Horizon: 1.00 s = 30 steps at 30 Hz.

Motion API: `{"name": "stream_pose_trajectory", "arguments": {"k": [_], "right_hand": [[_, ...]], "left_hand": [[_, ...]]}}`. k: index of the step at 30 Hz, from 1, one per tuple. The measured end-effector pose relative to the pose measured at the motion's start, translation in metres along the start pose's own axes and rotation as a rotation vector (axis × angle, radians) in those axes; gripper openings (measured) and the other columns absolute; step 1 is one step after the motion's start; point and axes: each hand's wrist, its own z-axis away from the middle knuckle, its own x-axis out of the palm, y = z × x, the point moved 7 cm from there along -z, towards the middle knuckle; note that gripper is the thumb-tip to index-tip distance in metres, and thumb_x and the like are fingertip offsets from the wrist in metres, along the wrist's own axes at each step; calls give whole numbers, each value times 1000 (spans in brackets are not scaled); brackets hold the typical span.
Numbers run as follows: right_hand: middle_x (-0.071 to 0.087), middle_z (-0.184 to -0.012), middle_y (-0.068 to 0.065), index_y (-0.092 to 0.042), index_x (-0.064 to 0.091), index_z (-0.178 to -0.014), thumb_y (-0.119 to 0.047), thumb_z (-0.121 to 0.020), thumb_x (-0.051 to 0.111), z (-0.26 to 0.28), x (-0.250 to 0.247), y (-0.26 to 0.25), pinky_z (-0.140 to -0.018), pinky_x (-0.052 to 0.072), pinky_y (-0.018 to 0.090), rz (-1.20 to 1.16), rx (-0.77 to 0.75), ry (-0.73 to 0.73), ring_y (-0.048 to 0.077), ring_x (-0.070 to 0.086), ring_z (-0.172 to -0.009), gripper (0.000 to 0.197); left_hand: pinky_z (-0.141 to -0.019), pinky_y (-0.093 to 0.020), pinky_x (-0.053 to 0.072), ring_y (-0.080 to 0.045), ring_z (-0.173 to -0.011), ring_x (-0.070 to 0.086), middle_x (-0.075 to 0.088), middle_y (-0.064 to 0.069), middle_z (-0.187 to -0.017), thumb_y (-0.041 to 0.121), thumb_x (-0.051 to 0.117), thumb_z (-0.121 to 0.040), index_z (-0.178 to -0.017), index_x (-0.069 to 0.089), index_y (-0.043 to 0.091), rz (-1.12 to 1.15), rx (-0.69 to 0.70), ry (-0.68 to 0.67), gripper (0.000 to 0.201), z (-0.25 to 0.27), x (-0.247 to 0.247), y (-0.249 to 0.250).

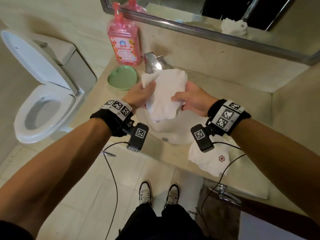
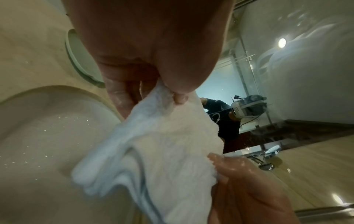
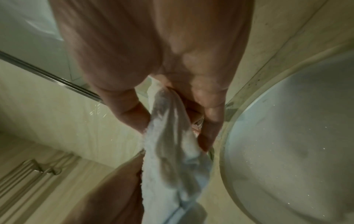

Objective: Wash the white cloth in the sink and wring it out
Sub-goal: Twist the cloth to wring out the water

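Fingers [image 2: 122, 97] of the left hand [image 1: 140, 96] pinch the white cloth [image 1: 166, 94] at its upper left; the right hand [image 1: 192, 99] grips its right edge. Below them lies the sink [image 1: 173, 135], beyond them the faucet [image 1: 152, 64].

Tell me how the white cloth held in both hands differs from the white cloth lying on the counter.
The white cloth in both hands is held up over the sink, gripped by the left hand and right hand; the white cloth on the counter lies untouched. The counter cloth shows a red flower emblem; the held one looks plain. Both are white towelling.
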Motion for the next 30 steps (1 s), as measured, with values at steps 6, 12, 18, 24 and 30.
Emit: {"name": "stream_pose_trajectory", "arguments": {"k": [6, 12, 18, 24, 30], "right_hand": [[61, -130, 6, -19, 36, -142, -6, -95, 63, 23, -10, 11, -89, 58, 53, 65, -76, 157, 27, 64, -114, 56], [64, -128, 8, -17, 41, -137, -9, -95, 65, 47, -25, 41, -92, 56, 49, 28, -60, 259, 29, 66, -114, 49], [66, -122, 11, -22, 27, -138, -4, -91, 68, 80, -64, 92, -86, 57, 52, 18, 16, 340, 29, 69, -105, 66], [62, -131, 6, -51, 46, -122, -3, -86, 64, 115, -105, 145, -79, 60, 40, 166, -18, 377, 23, 69, -104, 63], [58, -129, 2, -45, 54, -97, -12, -86, 71, 126, -155, 204, -78, 60, 42, 312, 47, 446, 29, 69, -97, 39]], "left_hand": [[-63, -35, 60, -22, -92, 70, 70, -4, -109, 54, 47, -97, -118, 61, 21, -45, -55, -27, 42, 21, 14, -6], [-82, -46, 59, -28, -104, 66, 67, -10, -120, 2, 58, -90, -128, 56, 11, 178, -180, -193, 39, 40, 49, -25], [-70, -38, 58, -21, -79, 66, 67, -10, -98, 27, 56, -99, -112, 51, 13, -25, -67, -10, 20, 32, 83, -46], [-47, -24, 46, -5, -49, 53, 59, 1, -74, 17, 54, -100, -128, 41, 23, -179, 136, -236, 31, 33, 155, -62], [-67, -34, 61, -20, -88, 68, 58, -3, -117, 10, 71, -87, -129, 53, 23, -323, 63, -429, 48, 26, 213, -94]]}}
